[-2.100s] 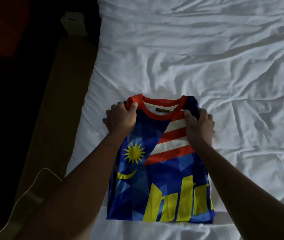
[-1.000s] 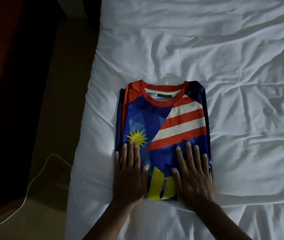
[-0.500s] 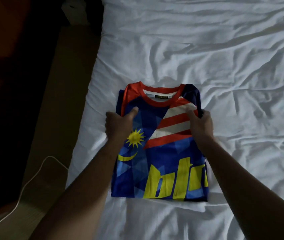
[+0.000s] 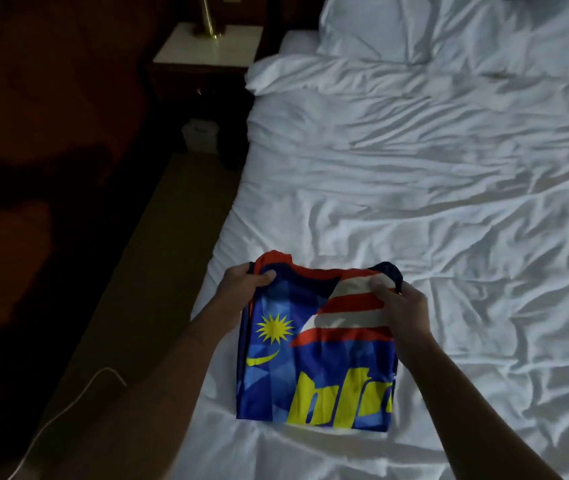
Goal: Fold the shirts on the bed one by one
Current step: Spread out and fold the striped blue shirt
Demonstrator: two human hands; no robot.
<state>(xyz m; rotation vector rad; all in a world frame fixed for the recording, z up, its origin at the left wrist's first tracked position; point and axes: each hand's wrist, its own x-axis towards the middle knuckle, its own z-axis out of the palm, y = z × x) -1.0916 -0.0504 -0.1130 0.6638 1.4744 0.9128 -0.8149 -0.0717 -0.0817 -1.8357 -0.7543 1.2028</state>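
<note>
The folded jersey lies lengthwise on the bed, collar pointing away. The left hand and right hand each pinch a collar-end corner, grip clamped.

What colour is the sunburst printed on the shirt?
Yellow, on a blue ground; the sunburst on the shirt shows best in the head view.

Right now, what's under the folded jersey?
Only wrinkled white bedsheet shows around the jersey. Anything directly beneath it is covered by the fabric.
</note>
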